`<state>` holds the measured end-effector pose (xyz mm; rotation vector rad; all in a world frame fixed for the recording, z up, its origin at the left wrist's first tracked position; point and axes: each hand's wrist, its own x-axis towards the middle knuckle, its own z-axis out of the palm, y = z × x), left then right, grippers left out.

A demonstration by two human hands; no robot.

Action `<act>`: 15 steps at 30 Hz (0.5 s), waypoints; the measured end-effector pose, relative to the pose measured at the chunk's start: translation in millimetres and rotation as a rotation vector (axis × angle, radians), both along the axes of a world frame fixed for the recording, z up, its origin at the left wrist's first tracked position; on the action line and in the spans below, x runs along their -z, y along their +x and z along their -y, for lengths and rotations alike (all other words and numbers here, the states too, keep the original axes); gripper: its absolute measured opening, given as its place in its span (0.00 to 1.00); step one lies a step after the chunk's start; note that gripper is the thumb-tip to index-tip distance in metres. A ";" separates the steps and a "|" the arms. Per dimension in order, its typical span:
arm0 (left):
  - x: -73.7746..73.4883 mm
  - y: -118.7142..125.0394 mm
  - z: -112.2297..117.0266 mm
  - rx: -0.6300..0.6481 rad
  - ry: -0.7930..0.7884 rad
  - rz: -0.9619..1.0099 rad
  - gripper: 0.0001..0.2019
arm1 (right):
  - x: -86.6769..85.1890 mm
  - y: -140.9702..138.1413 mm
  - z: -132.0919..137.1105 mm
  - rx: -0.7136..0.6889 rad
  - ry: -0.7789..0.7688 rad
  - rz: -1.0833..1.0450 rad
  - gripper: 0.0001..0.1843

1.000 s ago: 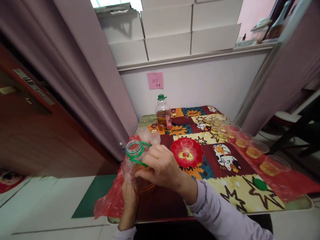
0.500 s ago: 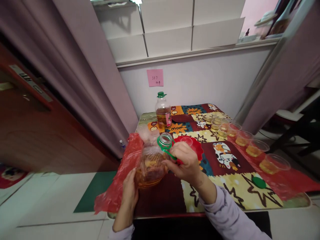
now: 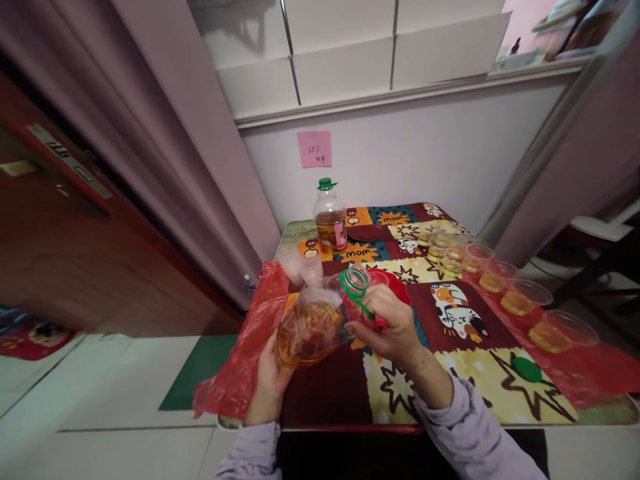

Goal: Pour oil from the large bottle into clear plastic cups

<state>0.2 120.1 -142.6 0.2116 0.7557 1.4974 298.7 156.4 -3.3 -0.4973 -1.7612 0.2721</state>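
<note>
A large clear bottle (image 3: 313, 330) of amber liquid leans to the right above the table, its uncapped mouth at the upper right. My right hand (image 3: 393, 327) is closed around the green handle at its neck. Under the bottle's base is my left hand (image 3: 273, 370), supporting it from the lower left; most of its fingers are hidden behind the bottle. Just beyond the bottle's mouth lies a red scalloped dish (image 3: 400, 288), partly covered by my right hand. A green cap (image 3: 527, 368) rests on the cloth at the right.
Along the right edge stands a row of several clear cups (image 3: 520, 300) with pale yellow liquid. A second, capped bottle (image 3: 330, 227) stands at the back. Stacked clear cups (image 3: 291, 263) lie at the left, near red plastic sheeting (image 3: 235, 360).
The bottle has lifted slightly and tipped further to the right, its mouth moving right toward the red dish. Both hands have moved with it. The view has shifted a little.
</note>
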 end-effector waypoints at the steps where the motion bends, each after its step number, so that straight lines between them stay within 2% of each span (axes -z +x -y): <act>1: 1.4 -0.1 -0.3 0.003 -0.006 0.000 0.23 | 0.8 -0.1 0.4 -0.003 -0.003 -0.003 0.20; 8: -3.0 7.4 3.0 -0.038 -0.047 -0.035 0.20 | 7.9 -6.3 7.3 0.035 -0.028 -0.026 0.17; 15: -12.9 3.3 3.1 -0.173 -0.027 -0.061 0.20 | 11.5 -21.9 13.9 0.044 -0.040 -0.088 0.09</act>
